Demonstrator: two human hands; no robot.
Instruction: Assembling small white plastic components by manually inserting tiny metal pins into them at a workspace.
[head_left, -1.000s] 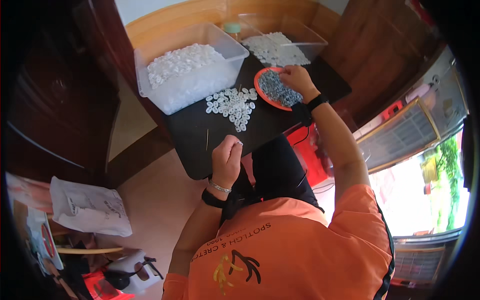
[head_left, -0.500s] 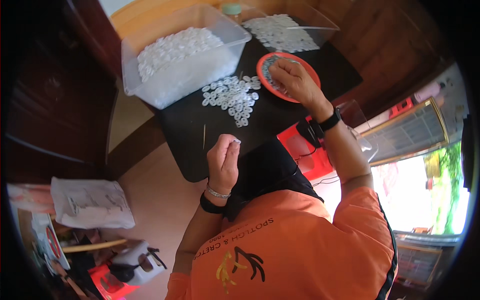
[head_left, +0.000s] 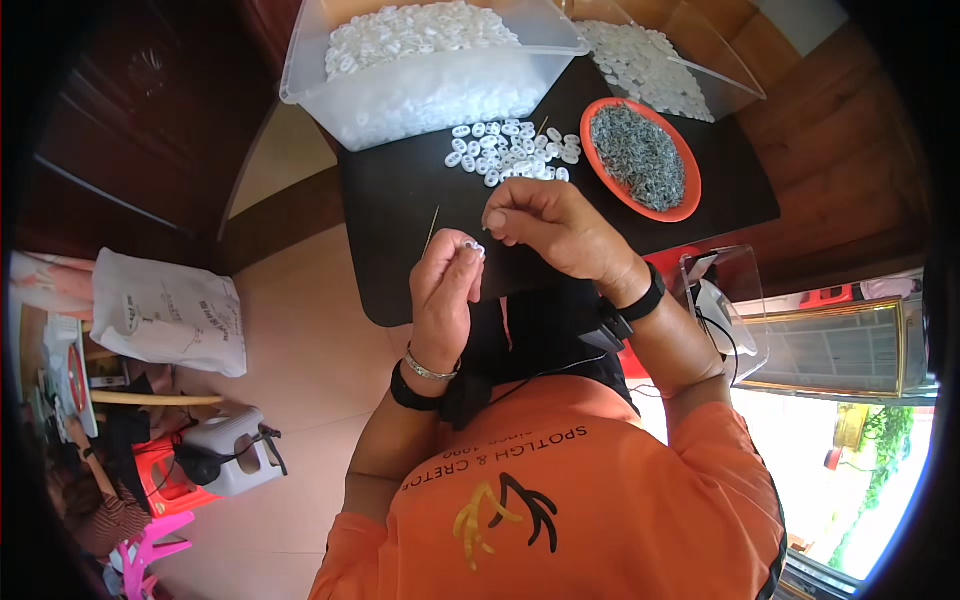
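My left hand (head_left: 445, 290) is closed, pinching a small white oval plastic piece (head_left: 474, 246) between thumb and forefinger above the black table (head_left: 378, 275). Close beside it, my right hand (head_left: 560, 228) has thumb and forefinger pressed together; a tiny thing at their tips is too small to make out. Just beyond the right hand lies a loose pile of white oval pieces (head_left: 490, 150) with two holes each. At the right, an orange bowl (head_left: 692, 196) holds many tiny grey pieces (head_left: 635, 155). A thin stick (head_left: 432, 228) lies past my left hand.
A large clear bin (head_left: 430, 105) of white pieces stands at the back left, a clear tray (head_left: 735, 82) of pale pieces at the back right. On the floor at left are a white bag (head_left: 170, 310) and a grey jug (head_left: 230, 455). Another person's striped sleeve (head_left: 118, 520) shows lower left.
My right hand has come out of the orange bowl, moving left and nearer to meet my left hand. The left hand keeps its white piece. The view has shifted, so the table sits higher.
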